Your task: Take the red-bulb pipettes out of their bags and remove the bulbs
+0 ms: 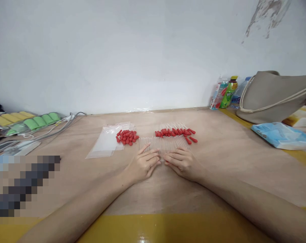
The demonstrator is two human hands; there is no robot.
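My left hand [146, 163] is closed, thumb against the fingers, with its index finger raised. A short bit of clear glass dropper tube [162, 161] shows between my fingertips. Facing it, my right hand [181, 163] is closed with its fingertips together; a speck of red under them looks like a rubber bulb, mostly hidden. Just beyond both hands lies a row of clear glass tubes [150, 141], side by side. Behind these, several droppers with red bulbs [174, 132] point away from me. Loose red rubber bulbs [127, 137] are heaped to the left.
Clear plastic bags [99, 145] lie left of the heap. Cables [54, 130] and green and yellow rolls [40, 121] sit at far left. Bottles [228, 92], a grey bag [271, 98] and a blue tissue pack [281, 135] stand at right. A wall rises behind the table.
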